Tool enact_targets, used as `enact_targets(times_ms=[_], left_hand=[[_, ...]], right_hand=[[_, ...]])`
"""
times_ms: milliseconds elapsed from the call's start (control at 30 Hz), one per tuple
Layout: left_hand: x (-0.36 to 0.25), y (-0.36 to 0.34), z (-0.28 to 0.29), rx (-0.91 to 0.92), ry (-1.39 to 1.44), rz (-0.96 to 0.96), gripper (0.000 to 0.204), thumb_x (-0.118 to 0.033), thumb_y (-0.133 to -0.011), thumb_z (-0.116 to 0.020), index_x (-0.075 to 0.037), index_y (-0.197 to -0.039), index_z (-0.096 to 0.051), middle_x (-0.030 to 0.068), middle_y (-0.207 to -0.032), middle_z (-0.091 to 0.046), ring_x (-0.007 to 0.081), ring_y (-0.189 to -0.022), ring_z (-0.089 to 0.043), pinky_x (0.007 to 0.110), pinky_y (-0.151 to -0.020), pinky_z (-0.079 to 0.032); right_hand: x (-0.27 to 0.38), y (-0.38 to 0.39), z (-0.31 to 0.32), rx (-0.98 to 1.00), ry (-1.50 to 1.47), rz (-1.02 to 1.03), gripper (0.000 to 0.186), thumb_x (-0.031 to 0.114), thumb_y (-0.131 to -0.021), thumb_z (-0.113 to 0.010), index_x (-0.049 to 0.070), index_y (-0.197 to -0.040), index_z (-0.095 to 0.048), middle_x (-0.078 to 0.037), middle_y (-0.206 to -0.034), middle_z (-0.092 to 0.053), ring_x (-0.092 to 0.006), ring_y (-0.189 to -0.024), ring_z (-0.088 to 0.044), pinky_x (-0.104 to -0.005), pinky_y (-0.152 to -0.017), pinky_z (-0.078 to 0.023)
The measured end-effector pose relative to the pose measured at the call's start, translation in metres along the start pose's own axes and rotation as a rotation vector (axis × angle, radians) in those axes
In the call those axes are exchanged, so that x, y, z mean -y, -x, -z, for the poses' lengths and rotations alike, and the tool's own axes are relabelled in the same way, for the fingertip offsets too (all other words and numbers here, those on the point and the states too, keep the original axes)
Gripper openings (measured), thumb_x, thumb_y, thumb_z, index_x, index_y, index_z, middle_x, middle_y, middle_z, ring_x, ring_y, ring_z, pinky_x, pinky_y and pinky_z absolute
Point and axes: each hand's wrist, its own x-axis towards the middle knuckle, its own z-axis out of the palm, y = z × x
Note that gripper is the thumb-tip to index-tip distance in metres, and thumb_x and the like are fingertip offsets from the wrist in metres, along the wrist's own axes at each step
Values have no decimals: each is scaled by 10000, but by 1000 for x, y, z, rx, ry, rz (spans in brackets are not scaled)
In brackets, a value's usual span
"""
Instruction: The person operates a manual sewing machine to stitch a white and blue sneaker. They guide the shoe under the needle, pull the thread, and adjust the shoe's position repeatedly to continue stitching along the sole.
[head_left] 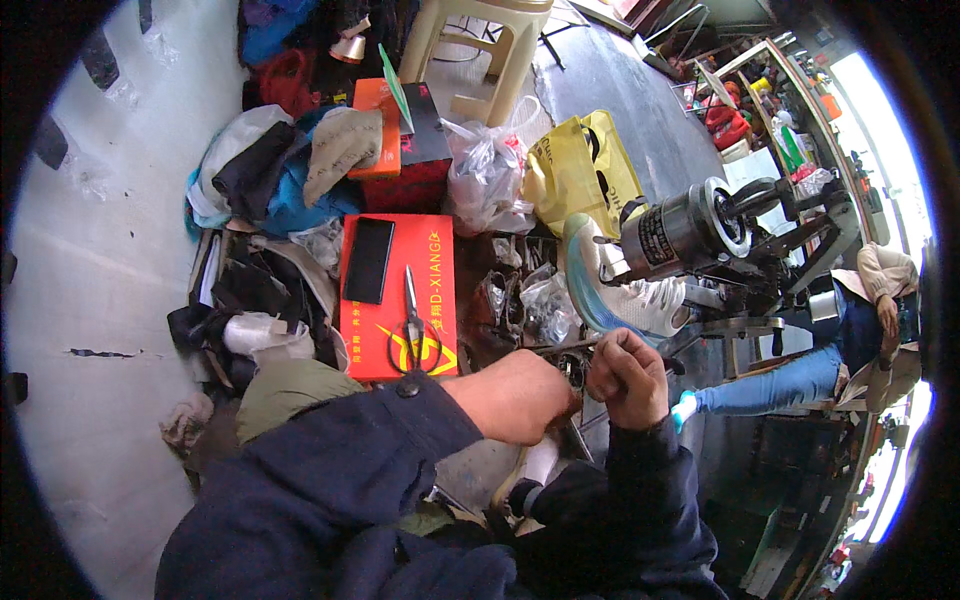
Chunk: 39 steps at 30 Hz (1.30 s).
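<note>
Shoe [648,308] sits at the left end of the stitching machine [675,238], below its dark cylinder. Shoe's long axis looks to run slantwise, from the machine's left end back under it. It lies ahead of both my hands; right hand [632,378] is nearer, just my side of the machine's left end, fingers pinched. Can't tell if it touches the sole or grips anything. Left hand [518,398] is apart from it, farther left of the machine, curled, contents hidden. Left of the machine: red box [372,322] with scissors [413,325] and black phone [369,262].
</note>
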Motion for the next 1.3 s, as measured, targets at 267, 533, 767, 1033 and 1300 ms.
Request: enact_targets(times_ms=[267,533,767,1033,1300], left_hand=[[4,-6,16,-641,689,246,178,-180,-927,-701,-6,-960,-726,208,-833,-723,361,-794,-730,421,-729,-554],[4,-13,9,-635,844,226,139,-101,-911,-730,9,-993,-751,113,-884,-765,116,-821,-696,306,-781,-553],[2,-15,6,-650,864,184,160,-118,-921,-745,2,-1025,-757,114,-869,-773,96,-813,-694,290,-768,-552],[9,-13,2,-731,844,181,180,-129,-858,-733,-1,-982,-760,206,-896,-744,349,-820,-744,379,-755,-573],[8,-10,2,-871,458,111,80,-100,-852,-700,-49,-909,-679,161,-881,-708,398,-847,-695,469,-718,-549]], right_hand=[[-16,11,15,53,149,-62,143,154,-1002,-666,15,-1033,-660,-37,-795,-671,-120,-661,-624,-254,-613,-484],[-19,15,14,-58,158,-13,169,184,-997,-666,22,-1027,-627,-32,-760,-589,-142,-611,-502,-309,-625,-443],[-23,14,16,-99,274,87,179,174,-1017,-681,9,-949,-663,-37,-712,-629,-118,-570,-561,-276,-564,-476],[-20,14,6,-129,344,166,233,204,-1063,-627,8,-942,-664,-31,-646,-630,-94,-476,-533,-234,-459,-392],[-20,13,-1,-182,696,289,329,245,-1098,-556,7,-892,-650,-12,-604,-586,-84,-475,-509,-240,-461,-365]])
